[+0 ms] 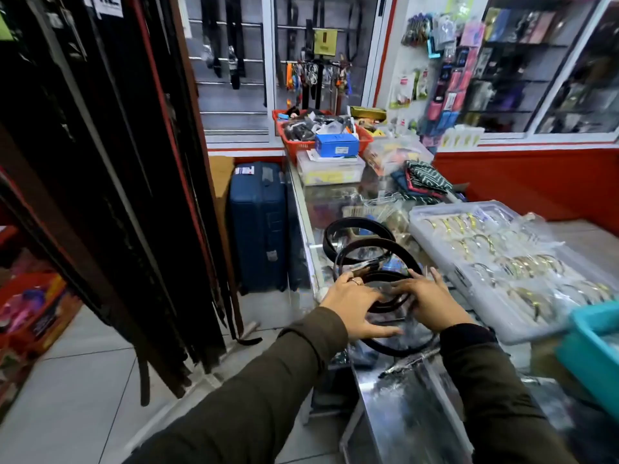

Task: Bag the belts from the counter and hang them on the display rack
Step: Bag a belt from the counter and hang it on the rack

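Three coiled black belts lie on the glass counter [395,390]. The far belt [338,226] and the middle belt [398,249] rest untouched. The near belt [392,304] sits in or on a clear plastic bag [402,333]. My left hand [355,306], with a ring, presses on the near belt's left side. My right hand [432,303] rests on its right side, fingers spread. A display rack [110,182] full of hanging dark belts stands at the left.
A clear box of gold bangles [495,262] lies right of the belts, a teal tray [593,343] at the near right. Red baskets [294,142], a blue box [336,145] and folded cloth crowd the counter's far end. A blue suitcase [258,226] stands on the floor.
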